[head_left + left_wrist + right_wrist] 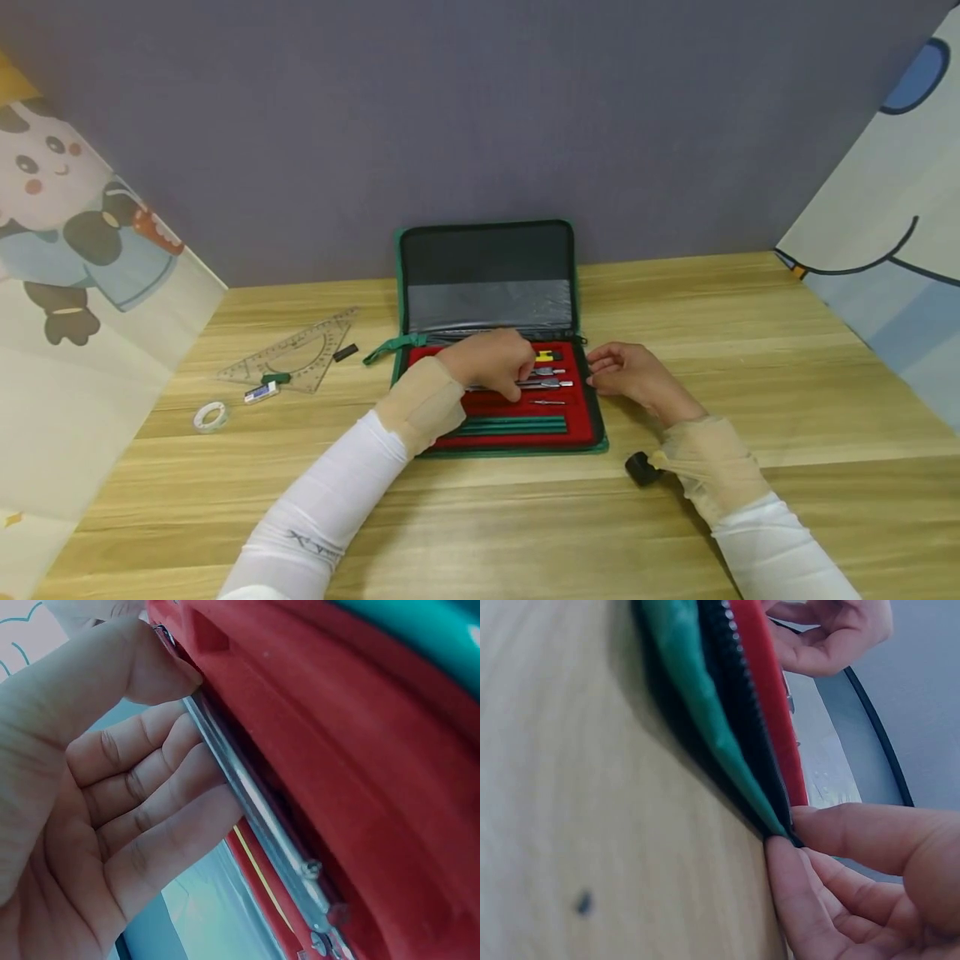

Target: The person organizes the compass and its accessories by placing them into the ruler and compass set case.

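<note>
A green zip case (488, 250) lies open on the table with its lid raised at the back. Its red lining (585, 429) holds metal drawing instruments and green rods (517, 426). My left hand (493, 360) reaches over the lining; in the left wrist view its thumb and fingers pinch a long metal drawing compass (259, 802), which lies along its slot. At the case's right side is my right hand (632, 372). Its thumb and index finger pinch the zipped edge (739, 697), as the right wrist view shows.
Left of the case lie a clear set square (300, 385), a small black block (346, 352), a white eraser (261, 392), a small green piece (276, 377) and a tape roll (211, 416). A black object (642, 469) is by the right wrist. A grey wall (480, 108) stands behind.
</note>
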`<state>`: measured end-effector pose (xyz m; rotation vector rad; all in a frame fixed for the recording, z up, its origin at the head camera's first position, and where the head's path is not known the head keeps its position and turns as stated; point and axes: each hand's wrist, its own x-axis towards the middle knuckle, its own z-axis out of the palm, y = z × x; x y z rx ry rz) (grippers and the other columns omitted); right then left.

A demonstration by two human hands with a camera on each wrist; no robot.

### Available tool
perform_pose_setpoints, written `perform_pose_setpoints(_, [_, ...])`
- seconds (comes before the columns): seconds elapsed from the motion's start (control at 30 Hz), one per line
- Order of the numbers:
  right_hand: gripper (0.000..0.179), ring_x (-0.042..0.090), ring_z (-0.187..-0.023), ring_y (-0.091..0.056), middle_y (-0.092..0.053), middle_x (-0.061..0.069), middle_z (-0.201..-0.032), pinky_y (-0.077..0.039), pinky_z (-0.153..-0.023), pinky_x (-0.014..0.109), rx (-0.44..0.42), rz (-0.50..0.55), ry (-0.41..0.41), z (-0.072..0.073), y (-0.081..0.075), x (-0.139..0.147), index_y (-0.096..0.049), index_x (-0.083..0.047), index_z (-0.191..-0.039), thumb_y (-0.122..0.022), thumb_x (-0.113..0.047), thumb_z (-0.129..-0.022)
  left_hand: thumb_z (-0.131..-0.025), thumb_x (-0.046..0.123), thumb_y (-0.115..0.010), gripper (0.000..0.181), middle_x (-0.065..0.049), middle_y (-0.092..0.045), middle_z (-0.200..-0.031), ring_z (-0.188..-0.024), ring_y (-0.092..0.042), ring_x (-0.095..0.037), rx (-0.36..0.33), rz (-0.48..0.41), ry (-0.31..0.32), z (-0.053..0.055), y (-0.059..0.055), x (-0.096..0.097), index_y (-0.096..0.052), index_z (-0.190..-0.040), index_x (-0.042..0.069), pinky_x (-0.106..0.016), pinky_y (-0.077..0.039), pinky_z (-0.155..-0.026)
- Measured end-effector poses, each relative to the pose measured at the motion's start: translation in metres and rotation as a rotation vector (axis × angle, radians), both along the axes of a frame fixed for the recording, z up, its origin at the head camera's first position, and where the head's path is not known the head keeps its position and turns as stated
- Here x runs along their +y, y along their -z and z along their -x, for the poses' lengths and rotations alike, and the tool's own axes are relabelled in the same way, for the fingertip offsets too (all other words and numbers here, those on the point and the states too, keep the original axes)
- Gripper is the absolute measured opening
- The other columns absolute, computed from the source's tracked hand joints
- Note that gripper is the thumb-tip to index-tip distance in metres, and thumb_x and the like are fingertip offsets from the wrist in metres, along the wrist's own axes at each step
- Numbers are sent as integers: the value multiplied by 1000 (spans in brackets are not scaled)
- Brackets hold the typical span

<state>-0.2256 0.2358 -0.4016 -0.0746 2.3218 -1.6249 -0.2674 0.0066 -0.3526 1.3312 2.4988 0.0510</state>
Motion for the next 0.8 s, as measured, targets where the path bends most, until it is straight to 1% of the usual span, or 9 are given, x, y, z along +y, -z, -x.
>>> perform_pose_setpoints(0.13, [43,8,-81,-61,-53,14,-99,-54,-70,22,-8,-3,-1,0,0,0,-44,15,-123,-55,8,-82,-78,14,-71,19,7,-45,-60,-57,-39,-10,4,5,-2,-1,-1,0,-56,-67,16,-19,-35,-53])
perform_pose_setpoints(0.2, [43,7,-80,-61,-54,14,-98,-54,-70,21,-7,-5,-1,0,0,0,-44,15,-123,-55,8,-82,-78,14,-71,19,7,-45,-60,-58,-40,-10,7,8,-3,-1,-1,-1,-56,-67,16,-19,-35,-53])
perform_pose_setpoints(0.4, [43,7,-80,-61,-54,15,-98,-54,-70,21,3,12,-1,-1,-2,1,-44,16,-122,-56,7,-82,-77,11,-71,19,7,-44,-60,-57,-39,-10,-2,-5,-13,-2,-2,-1,-55,-67,16,-20,-34,-53])
perform_pose_setpoints(0.6, [43,9,-79,-60,-55,15,-99,-54,-70,22,-3,2,6,-2,-3,-1,-45,15,-122,-57,7,-81,-77,10,-71,18,7,-46,-61,-58,-40,-10,-8,-8,-17,-3,-2,-1,-56,-68,15,-19,-35,-54])
perform_pose_setpoints(0.8, [43,7,-79,-61,-54,14,-98,-53,-70,20,-6,-2,10,-1,-3,-1,-45,16,-122,-56,8,-81,-78,8,-70,18,6,-44,-59,-56,-38,-10,-23,-16,-22,-3,-3,-2,-56,-68,15,-20,-34,-53])
